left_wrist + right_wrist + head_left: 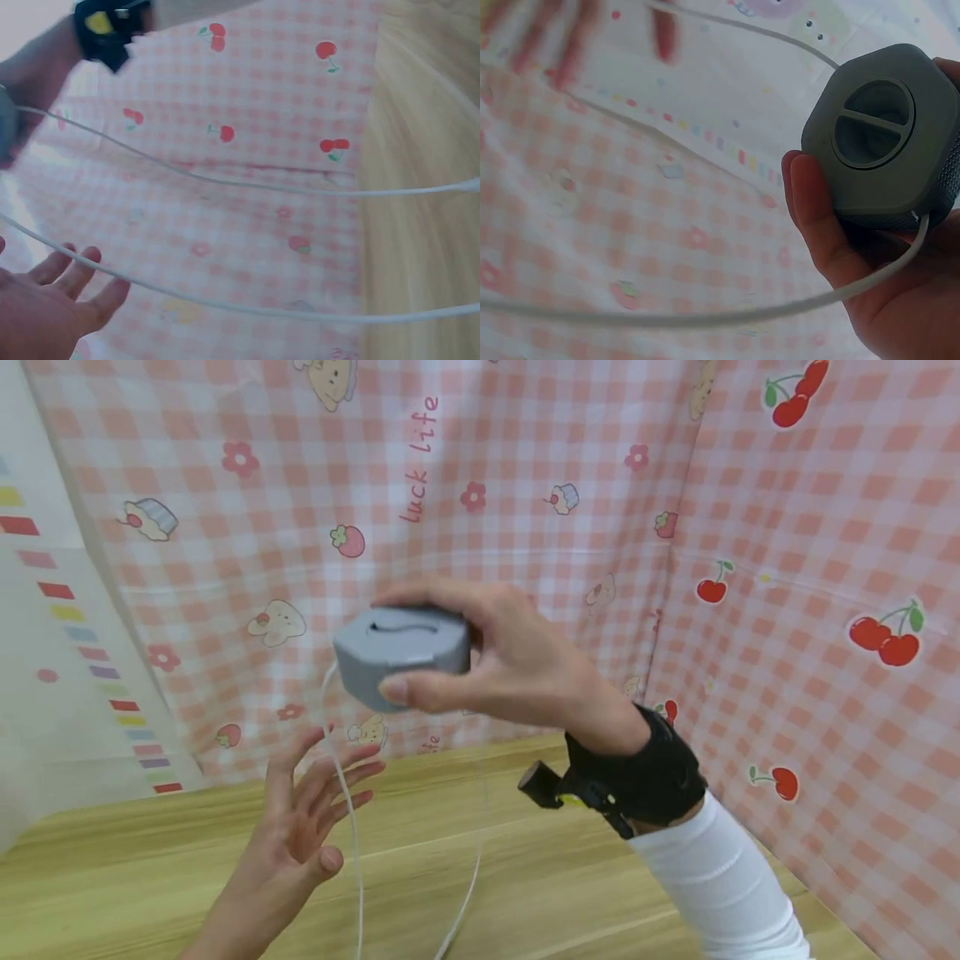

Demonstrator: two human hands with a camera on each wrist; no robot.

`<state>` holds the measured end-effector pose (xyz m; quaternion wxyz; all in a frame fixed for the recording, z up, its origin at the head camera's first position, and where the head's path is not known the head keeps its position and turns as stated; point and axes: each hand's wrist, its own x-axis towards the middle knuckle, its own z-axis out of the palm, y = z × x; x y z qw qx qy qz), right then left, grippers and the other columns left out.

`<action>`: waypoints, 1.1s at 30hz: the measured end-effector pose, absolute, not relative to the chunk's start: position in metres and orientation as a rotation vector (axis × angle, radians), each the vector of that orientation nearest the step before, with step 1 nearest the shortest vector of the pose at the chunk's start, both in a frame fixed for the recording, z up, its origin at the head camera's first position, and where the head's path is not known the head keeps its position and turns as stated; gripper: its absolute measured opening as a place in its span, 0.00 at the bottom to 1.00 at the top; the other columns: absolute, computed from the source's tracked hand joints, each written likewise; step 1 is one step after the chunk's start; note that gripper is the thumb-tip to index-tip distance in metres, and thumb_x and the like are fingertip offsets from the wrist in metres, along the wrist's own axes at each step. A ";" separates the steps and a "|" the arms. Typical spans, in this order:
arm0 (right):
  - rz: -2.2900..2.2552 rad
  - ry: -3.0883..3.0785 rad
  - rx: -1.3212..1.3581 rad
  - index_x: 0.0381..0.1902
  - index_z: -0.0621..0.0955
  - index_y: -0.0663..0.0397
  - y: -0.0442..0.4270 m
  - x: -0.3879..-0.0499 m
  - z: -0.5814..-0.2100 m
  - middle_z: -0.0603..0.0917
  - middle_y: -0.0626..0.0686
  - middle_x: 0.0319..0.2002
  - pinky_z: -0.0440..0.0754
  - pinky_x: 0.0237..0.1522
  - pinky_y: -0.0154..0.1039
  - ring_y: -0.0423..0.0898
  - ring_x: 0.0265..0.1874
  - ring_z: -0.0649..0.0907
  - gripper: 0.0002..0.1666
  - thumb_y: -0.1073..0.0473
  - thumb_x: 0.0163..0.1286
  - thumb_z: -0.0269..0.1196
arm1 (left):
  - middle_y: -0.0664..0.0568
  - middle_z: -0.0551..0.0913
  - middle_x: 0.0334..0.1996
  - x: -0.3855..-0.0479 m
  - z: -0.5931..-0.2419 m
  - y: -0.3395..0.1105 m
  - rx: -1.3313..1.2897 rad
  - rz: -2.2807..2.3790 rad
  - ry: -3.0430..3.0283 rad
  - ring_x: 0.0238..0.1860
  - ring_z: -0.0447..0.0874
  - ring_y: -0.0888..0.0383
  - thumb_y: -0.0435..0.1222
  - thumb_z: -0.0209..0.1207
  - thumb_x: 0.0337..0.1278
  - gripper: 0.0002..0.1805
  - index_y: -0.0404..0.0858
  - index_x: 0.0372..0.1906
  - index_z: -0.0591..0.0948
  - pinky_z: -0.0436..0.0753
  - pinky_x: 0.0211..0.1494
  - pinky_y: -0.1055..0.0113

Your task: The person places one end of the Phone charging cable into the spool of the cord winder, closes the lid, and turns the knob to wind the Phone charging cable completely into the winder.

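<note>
A grey hexagonal cable winder [405,652] is held up in the air by my right hand [517,660], thumb on its near side and fingers round the far side. Its top face carries a curved slit; in the right wrist view a round recessed knob [874,124] with a crossbar marks the other face. White cable [354,843] leaves the winder on two sides and hangs down toward the table. Lower left, my left hand [296,827] is raised with spread, loosely bent fingers. One cable strand passes across it; no finger closes round the cable.
A wood-grain table [525,877] lies below. Pink checked cloth [510,535] hangs behind and at the right, with a white printed panel [67,693] at the left. Both cable strands run out of the head view at its bottom edge.
</note>
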<state>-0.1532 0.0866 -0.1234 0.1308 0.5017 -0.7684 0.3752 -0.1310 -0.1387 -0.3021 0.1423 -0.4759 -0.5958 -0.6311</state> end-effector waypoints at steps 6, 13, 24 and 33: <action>1.226 -2.244 1.535 0.61 0.75 0.54 0.088 -0.158 -0.199 0.82 0.51 0.50 0.83 0.44 0.35 0.40 0.44 0.81 0.35 0.58 0.54 0.72 | 0.37 0.60 0.70 -0.118 -0.296 -0.130 -1.320 -1.676 -1.649 0.70 0.63 0.53 0.31 0.68 0.48 0.52 0.22 0.70 0.45 0.69 0.68 0.71; 1.421 -2.270 1.512 0.62 0.74 0.50 0.092 -0.161 -0.254 0.82 0.51 0.51 0.84 0.43 0.35 0.38 0.43 0.82 0.36 0.60 0.55 0.72 | 0.36 0.70 0.63 -0.119 -0.298 -0.117 -1.273 -1.229 -1.599 0.68 0.67 0.53 0.34 0.69 0.48 0.37 0.15 0.58 0.66 0.69 0.69 0.71; 1.405 -2.246 1.564 0.63 0.72 0.51 0.090 -0.160 -0.273 0.81 0.50 0.55 0.84 0.43 0.34 0.36 0.45 0.82 0.36 0.58 0.57 0.71 | 0.38 0.81 0.51 -0.121 -0.301 -0.112 -1.188 -1.011 -1.479 0.58 0.78 0.55 0.34 0.62 0.57 0.17 0.21 0.43 0.80 0.76 0.62 0.73; 1.280 -2.202 1.627 0.66 0.70 0.55 0.089 -0.157 -0.272 0.80 0.52 0.58 0.83 0.46 0.33 0.38 0.49 0.82 0.40 0.59 0.56 0.72 | 0.35 0.84 0.45 -0.123 -0.300 -0.111 -1.202 -0.961 -1.333 0.54 0.82 0.50 0.30 0.63 0.54 0.14 0.20 0.39 0.82 0.79 0.59 0.69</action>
